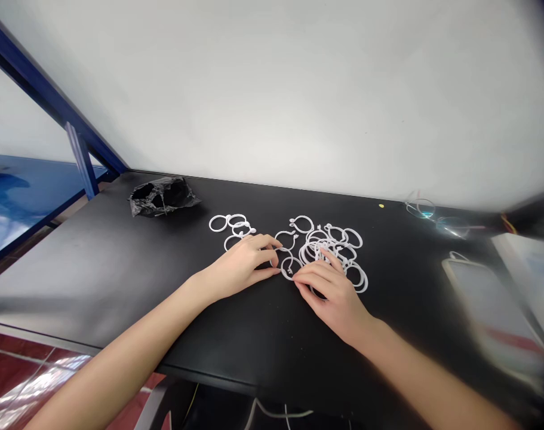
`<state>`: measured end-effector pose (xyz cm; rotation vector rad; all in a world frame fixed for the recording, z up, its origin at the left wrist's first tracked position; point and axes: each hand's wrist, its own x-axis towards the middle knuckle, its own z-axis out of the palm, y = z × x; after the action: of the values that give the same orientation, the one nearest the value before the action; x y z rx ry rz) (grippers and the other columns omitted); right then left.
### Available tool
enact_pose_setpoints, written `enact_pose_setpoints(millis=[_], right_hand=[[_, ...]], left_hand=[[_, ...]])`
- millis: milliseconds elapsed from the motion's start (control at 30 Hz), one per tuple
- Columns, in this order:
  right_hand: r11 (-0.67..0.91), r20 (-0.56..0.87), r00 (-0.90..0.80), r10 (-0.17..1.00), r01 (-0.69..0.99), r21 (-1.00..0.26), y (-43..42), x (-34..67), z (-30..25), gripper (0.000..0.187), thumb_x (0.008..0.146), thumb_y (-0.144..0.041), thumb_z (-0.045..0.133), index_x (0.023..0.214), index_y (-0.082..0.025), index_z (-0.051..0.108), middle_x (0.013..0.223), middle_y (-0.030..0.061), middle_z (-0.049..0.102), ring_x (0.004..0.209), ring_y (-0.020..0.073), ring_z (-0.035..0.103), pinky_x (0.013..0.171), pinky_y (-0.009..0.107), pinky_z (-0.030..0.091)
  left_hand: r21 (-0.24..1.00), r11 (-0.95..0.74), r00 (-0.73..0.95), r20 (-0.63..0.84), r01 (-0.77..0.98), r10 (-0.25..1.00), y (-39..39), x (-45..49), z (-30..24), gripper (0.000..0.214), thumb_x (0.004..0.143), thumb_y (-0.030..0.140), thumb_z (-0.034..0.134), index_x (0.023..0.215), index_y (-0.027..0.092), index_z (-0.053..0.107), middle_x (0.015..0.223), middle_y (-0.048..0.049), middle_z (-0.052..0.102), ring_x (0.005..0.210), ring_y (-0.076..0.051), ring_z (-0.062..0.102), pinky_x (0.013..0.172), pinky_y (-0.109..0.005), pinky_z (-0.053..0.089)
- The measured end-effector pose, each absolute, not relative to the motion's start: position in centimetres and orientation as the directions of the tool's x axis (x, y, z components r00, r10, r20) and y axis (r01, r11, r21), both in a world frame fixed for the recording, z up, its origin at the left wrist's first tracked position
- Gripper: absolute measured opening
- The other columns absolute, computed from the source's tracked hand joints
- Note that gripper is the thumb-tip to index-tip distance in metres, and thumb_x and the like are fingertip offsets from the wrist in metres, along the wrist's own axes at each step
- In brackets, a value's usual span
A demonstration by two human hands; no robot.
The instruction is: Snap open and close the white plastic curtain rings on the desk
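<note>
White plastic rings with a gap and small eyelet ends lie on a black tabletop. My left hand point(249, 263) has its thumb and fingers closed at the edge of a white ring point(284, 249). Just below that, another white ring point(291, 269) sits between both hands. My right hand point(332, 286) pinches this ring's lower edge with thumb and index, its other fingers resting over a pile of white rings point(355, 275). The pile is partly hidden under that hand. Left of the pile, several rings point(218, 223) form a smaller group, partly covered by my left hand.
A crumpled black plastic bag point(164, 197) lies at the back left of the black table point(119, 257). Eyeglasses point(421, 208) and a phone-like object point(491, 310) are on the right, beside a blurred white box point(526, 269). A pale wall rises behind.
</note>
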<state>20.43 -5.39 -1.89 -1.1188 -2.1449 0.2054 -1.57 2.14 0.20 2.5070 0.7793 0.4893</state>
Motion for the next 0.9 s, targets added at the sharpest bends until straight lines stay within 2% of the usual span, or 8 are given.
enact_pose_setpoints(millis=[100,300,367,467,533,700,800,900], right_hand=[[0.617,0.513,-0.382,0.768,0.656,-0.435,-5.4,20.5,-1.9,0.017,0.091,-0.005,0.054,0.087,-0.019,0.063,0.081,-0.0014,0.069,0.075,0.0118,0.063,0.113,0.052,0.033],[0.619,0.518,-0.376,0.769,0.642,-0.453,-5.5,20.5,-2.0,0.021,0.09,-0.003,0.052,0.088,-0.021,0.063,0.083,-0.0017,0.07,0.075,0.0125,0.065,0.114,0.054,0.031],[0.62,0.526,-0.369,0.766,0.639,-0.455,-5.5,20.4,-2.0,0.021,0.09,-0.003,0.052,0.087,-0.021,0.063,0.082,-0.0017,0.071,0.074,0.0129,0.066,0.113,0.054,0.033],[0.627,0.57,-0.334,0.751,0.633,-0.455,-5.4,20.3,-1.7,0.016,0.088,-0.007,0.058,0.092,-0.021,0.063,0.086,0.0002,0.072,0.077,0.0149,0.068,0.11,0.053,0.038],[0.636,0.62,-0.294,0.728,0.627,-0.449,-5.5,20.3,-1.5,0.018,0.086,-0.01,0.063,0.101,-0.021,0.063,0.09,0.0028,0.072,0.081,0.0172,0.069,0.107,0.052,0.043],[0.663,0.722,-0.175,0.67,0.579,-0.475,-5.8,20.3,-1.4,0.027,0.083,-0.01,0.069,0.106,-0.022,0.061,0.089,0.0039,0.073,0.085,0.0193,0.07,0.089,0.041,0.057],[0.627,0.706,-0.116,0.698,0.575,-0.526,-6.0,20.2,-1.5,0.026,0.084,-0.011,0.068,0.106,-0.022,0.063,0.089,0.0043,0.073,0.085,0.0195,0.071,0.08,0.035,0.059],[0.637,0.698,-0.14,0.702,0.564,-0.526,-5.9,20.2,-1.5,0.02,0.086,-0.01,0.066,0.102,-0.022,0.065,0.087,0.0035,0.074,0.081,0.0188,0.072,0.078,0.034,0.061]], left_hand=[[0.618,-0.67,0.751,0.186,0.412,0.633,2.4,-2.0,0.6,0.012,0.089,0.026,0.063,0.082,0.017,0.065,0.124,-0.0104,0.061,0.116,-0.023,0.059,0.093,-0.034,0.048],[0.659,-0.624,0.706,0.196,0.419,0.681,3.0,-3.0,2.1,0.016,0.085,0.031,0.069,0.076,0.018,0.066,0.113,-0.0058,0.069,0.096,-0.019,0.066,0.083,-0.03,0.05],[0.657,-0.612,0.672,0.211,0.44,0.71,3.0,-3.1,2.3,0.017,0.082,0.034,0.072,0.087,0.019,0.067,0.106,-0.0045,0.07,0.088,-0.017,0.065,0.079,-0.028,0.05],[0.65,-0.613,0.653,0.23,0.449,0.722,2.8,-2.8,2.3,0.042,0.082,0.038,0.072,0.119,0.02,0.061,0.1,-0.0036,0.068,0.08,-0.015,0.061,0.074,-0.027,0.051],[0.651,-0.637,0.681,0.245,0.412,0.69,2.3,-2.3,2.0,0.05,0.085,0.039,0.069,0.13,0.021,0.055,0.103,-0.0046,0.064,0.081,-0.014,0.059,0.076,-0.028,0.051],[0.698,-0.624,0.727,0.217,0.351,0.652,1.0,-0.9,1.5,0.043,0.088,0.043,0.065,0.122,0.017,0.058,0.096,-0.0046,0.058,0.081,-0.014,0.056,0.076,-0.028,0.05],[0.702,-0.614,0.746,0.179,0.361,0.642,0.7,-0.6,1.6,0.042,0.087,0.047,0.065,0.116,0.018,0.059,0.091,-0.0033,0.057,0.079,-0.015,0.055,0.072,-0.027,0.048],[0.697,-0.619,0.765,0.157,0.363,0.625,0.7,-0.6,1.7,0.04,0.087,0.047,0.065,0.115,0.018,0.06,0.09,-0.0027,0.057,0.079,-0.015,0.055,0.072,-0.027,0.047]])
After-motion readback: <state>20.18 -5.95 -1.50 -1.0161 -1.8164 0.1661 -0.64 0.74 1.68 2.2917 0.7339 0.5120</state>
